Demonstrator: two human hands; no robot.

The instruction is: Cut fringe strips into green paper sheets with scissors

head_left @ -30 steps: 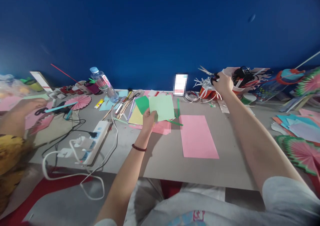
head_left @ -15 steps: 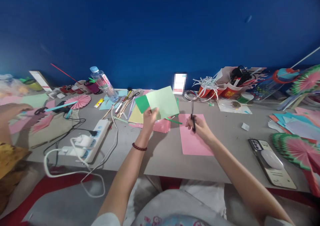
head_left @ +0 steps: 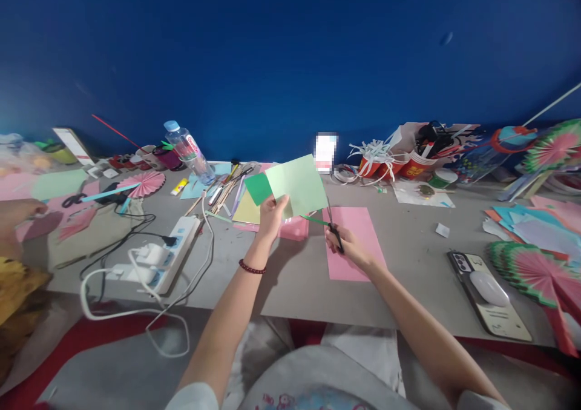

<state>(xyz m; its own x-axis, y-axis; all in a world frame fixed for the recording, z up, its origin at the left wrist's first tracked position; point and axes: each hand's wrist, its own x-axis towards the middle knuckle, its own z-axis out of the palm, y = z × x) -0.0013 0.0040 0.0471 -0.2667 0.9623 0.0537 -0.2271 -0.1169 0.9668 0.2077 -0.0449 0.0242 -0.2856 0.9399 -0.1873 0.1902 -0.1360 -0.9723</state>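
Note:
My left hand [head_left: 271, 214] is closed on a light green sheet of paper [head_left: 297, 185], lifted above the grey table [head_left: 295, 283], with a darker green sheet [head_left: 258, 188] behind it. My right hand [head_left: 347, 247] is closed round black scissors [head_left: 333, 227], whose blades point up toward the lower right edge of the green sheet. Under that hand a pink sheet [head_left: 358, 231] lies flat on the table.
A white power strip [head_left: 170, 255] with cables lies to the left. A water bottle [head_left: 187, 151], sticks and paper scraps crowd the back. Red cups [head_left: 399, 166] stand at the back right. A phone with a mouse [head_left: 488, 292] and folded paper fans [head_left: 533, 274] are at the right. Another person's arm [head_left: 13, 216] is at far left.
My right hand came back from the cups at the back right with the scissors and moved to the green sheet. My left hand raised and tilted the sheet.

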